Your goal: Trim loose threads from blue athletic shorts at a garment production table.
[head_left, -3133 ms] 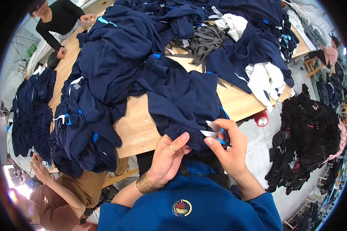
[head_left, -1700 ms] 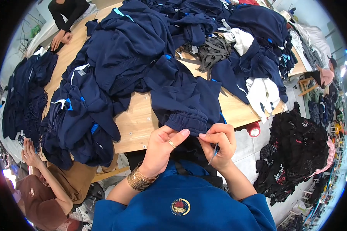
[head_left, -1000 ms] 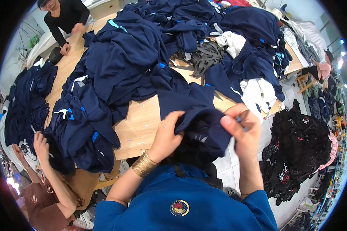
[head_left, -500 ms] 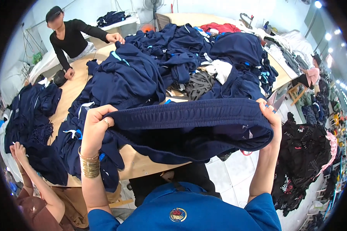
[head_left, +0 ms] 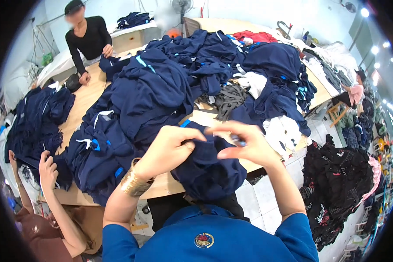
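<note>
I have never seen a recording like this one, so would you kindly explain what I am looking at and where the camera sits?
There is no machine here. The one round, bent picture comes from a wide camera worn on a person's head, looking down at their own two bare hands. The left hand, with a gold bangle on its wrist, and the right hand are raised close to the camera and grip a bunched dark navy garment between them. A small blue object shows at the right hand's fingers; I cannot tell what it is. Beyond lies a long wooden table heaped with navy clothes, plus some white and grey pieces. Two other people work at the table: one in black at the far end, another's hand at lower left. A pile of black clothes lies on the floor.
</note>
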Action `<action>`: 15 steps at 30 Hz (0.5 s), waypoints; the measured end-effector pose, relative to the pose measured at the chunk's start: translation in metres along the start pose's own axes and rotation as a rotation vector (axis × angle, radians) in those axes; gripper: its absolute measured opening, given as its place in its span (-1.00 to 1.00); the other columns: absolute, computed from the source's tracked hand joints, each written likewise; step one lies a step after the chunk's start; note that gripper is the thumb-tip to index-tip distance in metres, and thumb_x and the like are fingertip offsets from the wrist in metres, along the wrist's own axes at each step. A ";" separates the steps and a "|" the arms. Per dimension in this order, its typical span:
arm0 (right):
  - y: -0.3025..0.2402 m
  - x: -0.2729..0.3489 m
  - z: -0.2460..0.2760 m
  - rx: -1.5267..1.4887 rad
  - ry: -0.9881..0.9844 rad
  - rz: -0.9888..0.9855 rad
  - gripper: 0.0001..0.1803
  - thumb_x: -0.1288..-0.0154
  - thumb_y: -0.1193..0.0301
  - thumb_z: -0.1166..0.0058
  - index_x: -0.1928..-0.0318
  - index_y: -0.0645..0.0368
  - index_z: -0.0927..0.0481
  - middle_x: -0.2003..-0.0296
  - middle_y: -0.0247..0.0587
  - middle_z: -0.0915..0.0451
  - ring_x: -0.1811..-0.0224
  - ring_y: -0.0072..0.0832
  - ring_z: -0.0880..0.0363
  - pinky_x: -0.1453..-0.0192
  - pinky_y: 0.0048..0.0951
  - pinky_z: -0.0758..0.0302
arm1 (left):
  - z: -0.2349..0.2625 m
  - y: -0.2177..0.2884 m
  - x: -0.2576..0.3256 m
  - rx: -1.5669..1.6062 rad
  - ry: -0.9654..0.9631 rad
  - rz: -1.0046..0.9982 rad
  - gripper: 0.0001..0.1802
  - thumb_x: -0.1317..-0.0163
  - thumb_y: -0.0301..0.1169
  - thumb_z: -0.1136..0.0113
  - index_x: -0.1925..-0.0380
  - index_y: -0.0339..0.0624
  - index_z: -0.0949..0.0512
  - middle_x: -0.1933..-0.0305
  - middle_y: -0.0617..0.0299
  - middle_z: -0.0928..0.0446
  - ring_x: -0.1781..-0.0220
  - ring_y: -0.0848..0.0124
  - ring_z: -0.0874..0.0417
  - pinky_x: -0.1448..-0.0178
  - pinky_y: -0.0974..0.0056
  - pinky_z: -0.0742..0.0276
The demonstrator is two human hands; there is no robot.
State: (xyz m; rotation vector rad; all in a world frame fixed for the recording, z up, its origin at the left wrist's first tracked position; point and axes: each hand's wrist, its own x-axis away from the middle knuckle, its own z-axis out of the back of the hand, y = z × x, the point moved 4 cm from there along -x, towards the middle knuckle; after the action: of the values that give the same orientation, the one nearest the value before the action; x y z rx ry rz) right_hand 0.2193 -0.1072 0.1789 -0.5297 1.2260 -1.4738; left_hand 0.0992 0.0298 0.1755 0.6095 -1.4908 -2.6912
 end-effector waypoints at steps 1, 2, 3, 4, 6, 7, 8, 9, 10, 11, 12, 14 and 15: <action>0.015 0.000 -0.011 -0.048 -0.135 -0.101 -0.66 0.07 0.38 -0.33 0.24 0.25 -0.58 0.35 -0.27 -0.57 0.22 -0.57 -0.50 0.05 -0.54 -0.37 | -0.002 0.000 -0.003 0.025 -0.011 -0.005 -0.74 0.10 -0.68 0.07 0.40 -0.30 -0.57 0.60 0.07 -0.49 0.57 0.43 -0.52 0.42 0.38 -0.39; 0.028 0.000 -0.015 0.054 -0.283 -0.238 -0.75 0.08 0.52 -0.30 0.32 0.24 -0.57 0.36 -0.35 -0.56 0.35 -0.67 -0.45 0.18 -0.63 -0.34 | -0.001 -0.002 -0.005 0.084 -0.053 0.047 -0.67 0.16 -0.74 0.14 0.39 -0.37 -0.55 0.50 0.19 -0.57 0.40 0.57 -0.53 0.24 0.49 -0.42; 0.029 0.002 -0.012 0.048 -0.296 -0.245 -0.75 0.08 0.52 -0.30 0.32 0.24 -0.57 0.36 -0.35 -0.56 0.35 -0.67 -0.45 0.18 -0.63 -0.34 | 0.005 -0.003 -0.004 0.074 -0.026 0.058 -0.68 0.15 -0.74 0.12 0.37 -0.38 -0.55 0.48 0.17 -0.57 0.37 0.53 -0.55 0.22 0.47 -0.43; 0.030 0.004 -0.003 -0.045 -0.188 -0.257 -0.71 0.08 0.41 -0.32 0.31 0.23 -0.56 0.37 -0.33 -0.56 0.35 -0.63 -0.47 0.17 -0.58 -0.37 | 0.006 -0.009 -0.002 -0.004 -0.019 0.079 -0.68 0.14 -0.74 0.10 0.35 -0.39 -0.54 0.45 0.15 -0.57 0.35 0.51 -0.57 0.20 0.47 -0.43; 0.023 0.016 0.022 -0.301 0.148 -0.254 -0.70 0.07 0.35 -0.29 0.33 0.21 -0.53 0.40 -0.30 -0.55 0.35 -0.58 -0.50 0.18 -0.53 -0.41 | 0.007 -0.027 0.005 -0.141 0.001 0.080 -0.68 0.11 -0.71 0.06 0.30 -0.34 -0.55 0.39 0.07 -0.57 0.31 0.34 -0.61 0.17 0.39 -0.46; 0.019 0.025 0.036 -0.465 0.367 -0.236 -0.75 0.05 0.40 -0.25 0.35 0.20 -0.51 0.42 -0.29 -0.54 0.36 -0.57 -0.51 0.19 -0.52 -0.43 | 0.010 -0.041 0.012 -0.205 0.023 0.069 -0.68 0.09 -0.67 0.03 0.27 -0.29 -0.55 0.36 0.01 -0.57 0.28 0.19 -0.63 0.15 0.32 -0.48; 0.012 0.032 0.051 -0.590 0.437 -0.185 -0.77 0.04 0.43 -0.21 0.34 0.21 -0.49 0.43 -0.28 -0.53 0.36 -0.53 -0.52 0.18 -0.49 -0.45 | 0.016 -0.050 0.018 -0.162 -0.010 0.116 -0.63 0.07 -0.67 0.03 0.20 -0.28 -0.54 0.29 -0.01 -0.58 0.17 0.19 -0.63 0.06 0.31 -0.47; 0.010 0.038 0.069 -0.711 0.513 -0.127 -0.78 0.03 0.45 -0.17 0.33 0.22 -0.48 0.44 -0.26 -0.52 0.37 -0.49 -0.53 0.18 -0.47 -0.47 | 0.026 -0.053 0.024 -0.131 -0.031 0.235 -0.61 0.06 -0.66 0.04 0.16 -0.29 -0.53 0.25 0.02 -0.60 0.14 0.25 -0.62 0.01 0.34 -0.45; 0.016 0.048 0.090 -0.783 0.516 -0.118 -0.82 -0.03 0.43 -0.11 0.35 0.20 -0.45 0.42 -0.25 -0.52 0.34 -0.46 -0.53 0.17 -0.45 -0.48 | 0.035 -0.060 0.029 -0.049 -0.034 0.290 -0.62 0.08 -0.67 0.07 0.19 -0.33 -0.53 0.25 0.04 -0.61 0.12 0.31 -0.61 -0.02 0.36 -0.44; 0.020 0.057 0.104 -0.860 0.517 -0.105 -0.85 -0.08 0.40 -0.05 0.37 0.18 -0.42 0.40 -0.24 -0.51 0.32 -0.44 -0.53 0.16 -0.44 -0.48 | 0.049 -0.063 0.040 -0.068 -0.005 0.261 -0.61 0.10 -0.68 0.10 0.21 -0.37 -0.53 0.27 0.07 -0.61 0.16 0.39 -0.60 0.00 0.39 -0.43; 0.021 0.064 0.110 -0.824 0.599 -0.119 -0.84 -0.10 0.39 -0.03 0.34 0.20 -0.42 0.39 -0.23 -0.52 0.32 -0.42 -0.54 0.14 -0.42 -0.48 | 0.062 -0.069 0.048 -0.011 0.047 0.312 -0.65 0.12 -0.68 0.11 0.27 -0.42 -0.53 0.34 0.16 -0.61 0.22 0.48 -0.57 0.06 0.43 -0.43; 0.034 0.080 0.123 -0.771 0.706 -0.151 -0.84 -0.14 0.42 0.00 0.28 0.23 -0.43 0.36 -0.21 -0.53 0.31 -0.39 -0.54 0.11 -0.38 -0.48 | 0.083 -0.066 0.062 0.162 0.176 0.369 -0.76 0.13 -0.65 0.10 0.42 -0.46 -0.52 0.45 0.35 -0.54 0.36 0.59 -0.48 0.21 0.50 -0.38; 0.034 0.085 0.117 -0.734 0.812 -0.182 -0.82 -0.13 0.42 -0.02 0.26 0.25 -0.44 0.36 -0.21 -0.53 0.31 -0.41 -0.54 0.11 -0.39 -0.47 | 0.088 -0.066 0.064 0.179 0.154 0.368 -0.76 0.14 -0.66 0.10 0.45 -0.45 -0.53 0.46 0.36 -0.53 0.40 0.59 -0.46 0.23 0.52 -0.37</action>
State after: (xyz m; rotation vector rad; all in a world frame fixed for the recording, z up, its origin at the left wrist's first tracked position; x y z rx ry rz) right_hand 0.3072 -0.2267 0.1677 -0.5357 2.4560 -1.3960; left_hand 0.0224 0.1252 0.1417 0.4773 -1.6270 -2.2065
